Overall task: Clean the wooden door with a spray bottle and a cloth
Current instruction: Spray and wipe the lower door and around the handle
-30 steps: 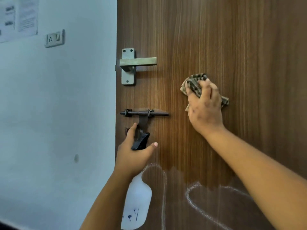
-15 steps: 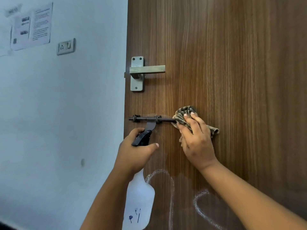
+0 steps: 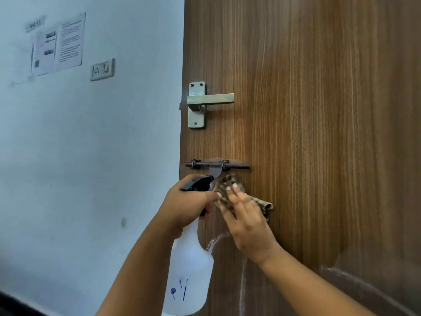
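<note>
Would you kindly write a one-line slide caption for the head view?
Right hand wipes cloth under the door's latch; left hand holds spray bottle.

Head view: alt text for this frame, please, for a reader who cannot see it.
A right hand presses a cloth against a wooden door just below its bolt, while the left hand holds a spray bottle beside it. A lever handle sits higher up; a pale wall lies left.
</note>
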Available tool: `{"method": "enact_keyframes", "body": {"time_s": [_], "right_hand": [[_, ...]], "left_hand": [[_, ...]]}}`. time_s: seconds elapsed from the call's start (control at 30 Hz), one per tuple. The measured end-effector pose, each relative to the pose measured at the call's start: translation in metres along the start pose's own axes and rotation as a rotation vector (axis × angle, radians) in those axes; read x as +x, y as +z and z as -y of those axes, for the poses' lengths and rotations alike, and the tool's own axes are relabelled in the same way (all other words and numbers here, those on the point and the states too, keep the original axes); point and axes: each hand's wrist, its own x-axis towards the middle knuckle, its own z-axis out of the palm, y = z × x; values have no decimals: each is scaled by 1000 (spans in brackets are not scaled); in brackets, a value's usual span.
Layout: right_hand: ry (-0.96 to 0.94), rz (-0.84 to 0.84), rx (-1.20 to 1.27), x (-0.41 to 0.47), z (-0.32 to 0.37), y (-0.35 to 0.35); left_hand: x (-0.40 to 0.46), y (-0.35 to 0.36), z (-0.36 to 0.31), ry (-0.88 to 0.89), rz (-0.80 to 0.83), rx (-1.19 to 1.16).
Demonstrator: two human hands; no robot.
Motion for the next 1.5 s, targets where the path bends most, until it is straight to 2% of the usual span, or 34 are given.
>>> {"method": "enact_keyframes", "body": {"time_s": [0.23,0.37,0.47,0.6,0.67,0.83,1.03,1.1,1.23,1.37,1.5], "right_hand": [[-462,92,-13,38,-58,-13],[-530,149,23,32,-116,-33],[-497,162,32,26,-144,-47],[-245,162,6,39,-158,-63],[-199,195,1,49,-154,-66],[-349,278,9,90,-133,-64],[-484,538,-11,144,-127,-56],[-519,549,-17,144,-133,-61],[-564,460,-14,122,-155,-78],[-430,484,51,123,-154,-77],[-159,533,208,150,-120,-61]], "left_hand": [[-2,-1,11,-34,17,-60],[-1,-2,17,-33,2,-53],[2,1,22,-33,21,-73],[2,8,29,-31,28,-94],[1,11,32,-20,17,-80],[2,11,43,34,-7,-18],[6,6,51,31,-3,13],[6,7,51,25,13,10],[5,12,50,13,53,40],[4,15,48,2,69,65],[5,12,47,-11,68,52]]}}
